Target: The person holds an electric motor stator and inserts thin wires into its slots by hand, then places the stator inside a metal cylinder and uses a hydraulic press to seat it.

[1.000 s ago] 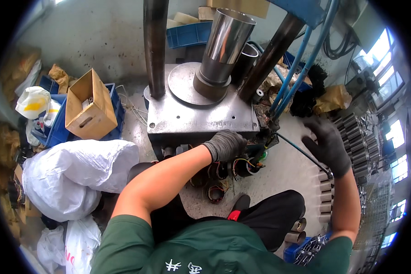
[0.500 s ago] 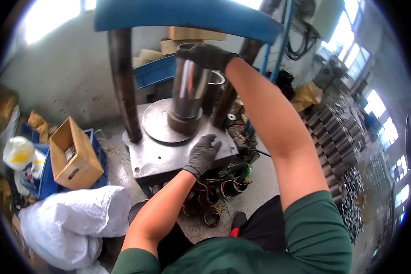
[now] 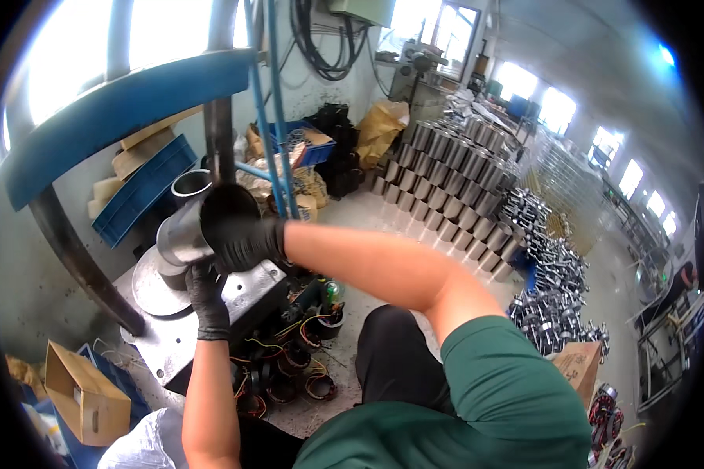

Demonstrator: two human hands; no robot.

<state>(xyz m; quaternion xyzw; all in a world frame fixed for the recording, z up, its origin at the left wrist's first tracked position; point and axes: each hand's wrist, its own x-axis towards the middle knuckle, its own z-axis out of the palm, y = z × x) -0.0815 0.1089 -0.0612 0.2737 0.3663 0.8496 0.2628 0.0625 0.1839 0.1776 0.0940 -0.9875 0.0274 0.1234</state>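
Observation:
A shiny metal cylinder (image 3: 181,236) is tilted over, its dark open end toward me, above the round steel disc (image 3: 150,291) on the press bed (image 3: 242,291). My right hand (image 3: 250,244), in a dark glove, is closed on the cylinder's open rim; motion blurs it somewhat. My left hand (image 3: 209,303), gloved too, is up against the cylinder's underside, its fingers partly hidden behind the tube. A dark round block (image 3: 174,275) sits on the disc beneath the cylinder. Behind stands another open tube (image 3: 192,183), next to the press post.
The blue crossbeam (image 3: 133,105) and dark post (image 3: 86,258) frame the press. Wound motor stators (image 3: 293,359) with loose wires lie on the floor beside it. Stacked metal cylinders (image 3: 454,184) and a heap of shafts (image 3: 551,289) stand to the right. A cardboard box (image 3: 86,395) is at lower left.
The cylinder, upright on the round block before, is now tilted toward me and to the right. My left hand has risen from the press bed to the cylinder. The view has swung right.

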